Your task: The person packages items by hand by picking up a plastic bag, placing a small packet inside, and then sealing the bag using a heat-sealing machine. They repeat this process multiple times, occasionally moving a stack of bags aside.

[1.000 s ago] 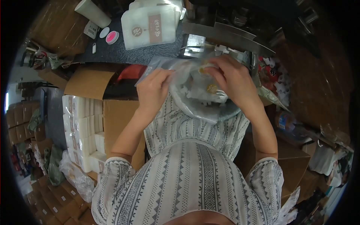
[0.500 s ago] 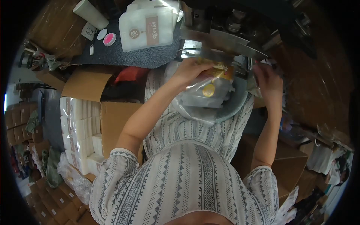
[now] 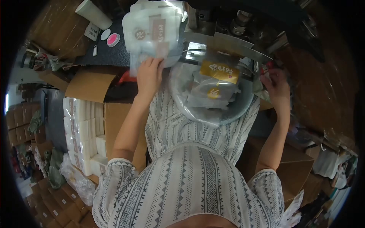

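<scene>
My left hand pinches the lower edge of a clear pouch, held up in front of a stack of white labelled pouches on the dark mat. A round metal basin sits against my body and holds sealed packets, the top one with a gold label. My right hand is out to the right of the basin, fingers curled at a heap of small wrapped packets. Whether it grips one is hidden.
A metal sealing machine stands behind the basin. A paper cup and a pink lid lie at the back left. An open cardboard box of white packs is at my left, with more cartons on the right.
My left hand let go of the gold-labelled packet in the basin, moved left and took hold of a clear pouch by the stack. My right hand stayed out at the right.
</scene>
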`<state>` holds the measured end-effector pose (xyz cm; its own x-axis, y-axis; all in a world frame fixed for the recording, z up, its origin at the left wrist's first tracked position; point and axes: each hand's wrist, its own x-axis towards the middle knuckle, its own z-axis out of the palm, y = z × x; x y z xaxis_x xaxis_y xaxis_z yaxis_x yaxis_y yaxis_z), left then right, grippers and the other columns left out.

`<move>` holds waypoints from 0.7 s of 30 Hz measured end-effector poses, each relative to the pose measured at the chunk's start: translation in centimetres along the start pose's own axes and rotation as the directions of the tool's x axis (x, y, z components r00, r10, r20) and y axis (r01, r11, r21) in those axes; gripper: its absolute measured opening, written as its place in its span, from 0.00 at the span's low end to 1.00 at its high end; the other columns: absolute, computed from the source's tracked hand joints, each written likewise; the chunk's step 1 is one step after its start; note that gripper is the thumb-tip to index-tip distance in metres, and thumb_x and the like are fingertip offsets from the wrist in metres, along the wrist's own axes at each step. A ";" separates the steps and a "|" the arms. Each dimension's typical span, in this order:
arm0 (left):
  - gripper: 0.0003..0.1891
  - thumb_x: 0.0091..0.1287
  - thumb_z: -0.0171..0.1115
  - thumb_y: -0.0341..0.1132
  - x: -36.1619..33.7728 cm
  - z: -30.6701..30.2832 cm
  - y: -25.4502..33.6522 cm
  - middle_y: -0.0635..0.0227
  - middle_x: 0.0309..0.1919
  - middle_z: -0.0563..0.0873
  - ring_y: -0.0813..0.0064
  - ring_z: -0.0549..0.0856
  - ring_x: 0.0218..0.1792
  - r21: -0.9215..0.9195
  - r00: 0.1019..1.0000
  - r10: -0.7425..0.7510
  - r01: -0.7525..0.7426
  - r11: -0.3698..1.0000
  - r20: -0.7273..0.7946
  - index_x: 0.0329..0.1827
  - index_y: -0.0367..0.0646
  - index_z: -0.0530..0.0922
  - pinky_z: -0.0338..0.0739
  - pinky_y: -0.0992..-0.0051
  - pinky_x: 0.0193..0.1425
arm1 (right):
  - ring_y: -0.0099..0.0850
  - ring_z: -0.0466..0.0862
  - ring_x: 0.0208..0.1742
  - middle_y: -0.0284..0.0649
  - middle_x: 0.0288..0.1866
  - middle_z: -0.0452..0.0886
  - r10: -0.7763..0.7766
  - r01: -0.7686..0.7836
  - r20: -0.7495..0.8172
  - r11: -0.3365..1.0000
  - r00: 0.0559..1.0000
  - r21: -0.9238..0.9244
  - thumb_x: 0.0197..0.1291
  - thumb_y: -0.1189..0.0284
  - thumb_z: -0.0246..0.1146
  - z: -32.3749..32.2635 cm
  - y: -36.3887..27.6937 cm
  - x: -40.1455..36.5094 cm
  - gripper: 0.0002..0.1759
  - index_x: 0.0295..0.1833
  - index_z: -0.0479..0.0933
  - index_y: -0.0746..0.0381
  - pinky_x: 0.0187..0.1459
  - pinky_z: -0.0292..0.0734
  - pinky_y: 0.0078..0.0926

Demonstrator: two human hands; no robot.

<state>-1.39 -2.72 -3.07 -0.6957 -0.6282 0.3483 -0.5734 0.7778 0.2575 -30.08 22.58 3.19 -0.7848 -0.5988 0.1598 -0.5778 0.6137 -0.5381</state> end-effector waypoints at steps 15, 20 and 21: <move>0.06 0.62 0.65 0.30 -1.4 -1.9 10.0 0.59 0.29 0.82 0.60 0.81 0.27 -0.630 0.959 0.236 -0.086 0.772 0.157 0.40 0.38 0.83 0.73 0.68 0.31 | 0.30 0.84 0.42 0.39 0.44 0.85 -0.539 0.299 0.345 0.779 0.769 0.551 0.55 0.74 0.68 1.9 -7.9 -1.6 0.14 0.48 0.80 0.64 0.44 0.78 0.28; 0.07 0.63 0.64 0.32 -0.3 -1.8 11.0 0.59 0.28 0.81 0.60 0.82 0.28 -0.572 0.980 0.138 -0.033 0.819 0.140 0.40 0.38 0.83 0.74 0.67 0.31 | 0.29 0.83 0.39 0.40 0.41 0.85 -0.399 0.266 0.243 0.857 0.884 0.441 0.55 0.75 0.68 -0.1 -6.3 -1.3 0.14 0.48 0.80 0.64 0.42 0.78 0.27; 0.07 0.63 0.64 0.31 -0.3 -1.9 10.9 0.59 0.28 0.81 0.60 0.83 0.28 -0.568 0.984 0.093 0.010 0.823 0.153 0.40 0.37 0.83 0.74 0.67 0.31 | 0.29 0.83 0.39 0.40 0.41 0.85 -0.397 0.262 0.245 0.858 0.885 0.442 0.55 0.75 0.68 -0.1 -6.3 -1.4 0.14 0.48 0.80 0.64 0.42 0.78 0.27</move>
<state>-6.66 5.97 1.37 -0.8041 -0.5487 0.2287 -0.2333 0.6451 0.7276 -25.34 19.59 6.43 -0.4105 -0.8990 0.1525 -0.6021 0.1417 -0.7858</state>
